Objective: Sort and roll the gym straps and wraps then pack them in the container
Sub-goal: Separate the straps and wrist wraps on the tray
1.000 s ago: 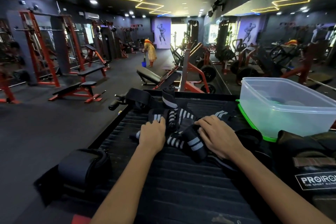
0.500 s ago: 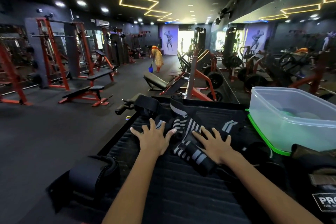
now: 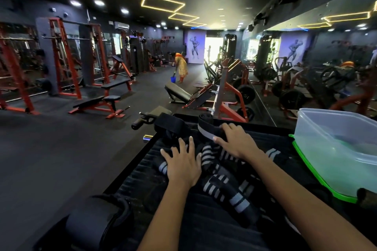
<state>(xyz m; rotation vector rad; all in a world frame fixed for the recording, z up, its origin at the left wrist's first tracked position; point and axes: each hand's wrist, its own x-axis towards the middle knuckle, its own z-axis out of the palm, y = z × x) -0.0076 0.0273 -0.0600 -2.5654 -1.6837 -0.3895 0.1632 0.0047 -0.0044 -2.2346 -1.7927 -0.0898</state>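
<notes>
Right hand has just moved up to grab the grey-edged strap while the left hand stays flat and relaxed on the striped wraps, so sorting's only starting.

Black wraps with grey stripes heaped unrolled on ribbed black surface, clear plastic container at right

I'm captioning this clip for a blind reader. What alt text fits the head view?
The right hand grips a black strap with a grey band while the left hand lies flat on a pile of striped wraps on a black ribbed surface. A clear container stands at right.
</notes>
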